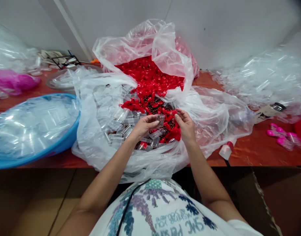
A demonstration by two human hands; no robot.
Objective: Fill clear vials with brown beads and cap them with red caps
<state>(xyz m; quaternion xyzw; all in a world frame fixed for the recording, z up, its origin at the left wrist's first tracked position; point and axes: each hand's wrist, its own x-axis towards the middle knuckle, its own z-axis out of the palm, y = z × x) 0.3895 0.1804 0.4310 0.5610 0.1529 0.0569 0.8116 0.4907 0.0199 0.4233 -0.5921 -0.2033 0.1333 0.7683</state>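
Observation:
Between the thumb and fingers of my left hand [148,125] is a small clear plastic container [160,120]. My right hand [186,125] pinches a red plastic cap [173,113], just right of the container and apart from it. Below both hands lie loose clear containers [116,125], red plastic pieces [134,105] and small dark brown beads [150,108], all on a spread white plastic bag [91,131]. One container among them shows a red end [142,145]. Behind, an opened bag [130,46] spills many more red pieces [160,78].
A blue basin [78,121] full of clear plastic pieces stands at the left. Heaped clear plastic [268,82] lies at the right, near a bottle [269,112] and pink pieces [284,136]. A small white and red object [226,150] sits near the front edge of the red table [253,154].

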